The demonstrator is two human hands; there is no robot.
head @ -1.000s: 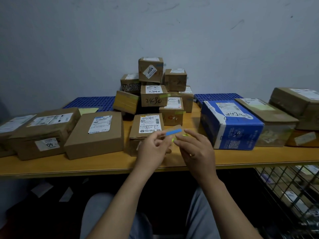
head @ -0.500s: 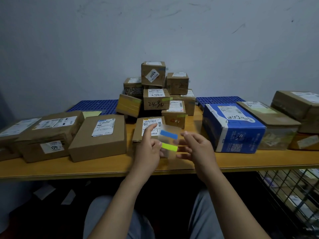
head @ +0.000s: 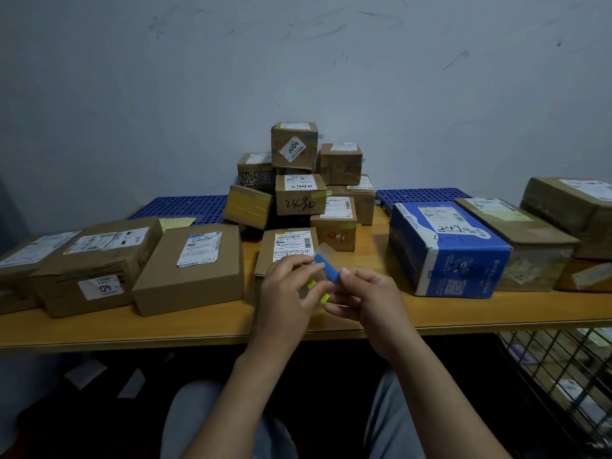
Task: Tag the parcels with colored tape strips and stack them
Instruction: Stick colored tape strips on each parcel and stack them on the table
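Over the table's front edge my left hand (head: 288,293) holds a clear backing sheet (head: 323,256) that carries a blue tape strip (head: 326,267) and a yellow-green tape strip (head: 317,291). My right hand (head: 367,298) pinches the lower right end of the blue strip. Just behind the hands lies a small brown parcel (head: 286,248) with a white label. A pile of small brown parcels (head: 299,193) stands at the back centre, some with green or blue tape tags.
Flat brown parcels (head: 192,270) (head: 99,263) lie at the left. A blue carton (head: 447,248) and more brown parcels (head: 526,240) sit at the right. Blue plastic grids (head: 180,207) lie along the wall. A wire basket (head: 563,376) stands below the table at the right.
My right hand has closed in on the sheet and taken the end of the blue strip. The sheet has tilted, and the blue strip now slants down to the right.
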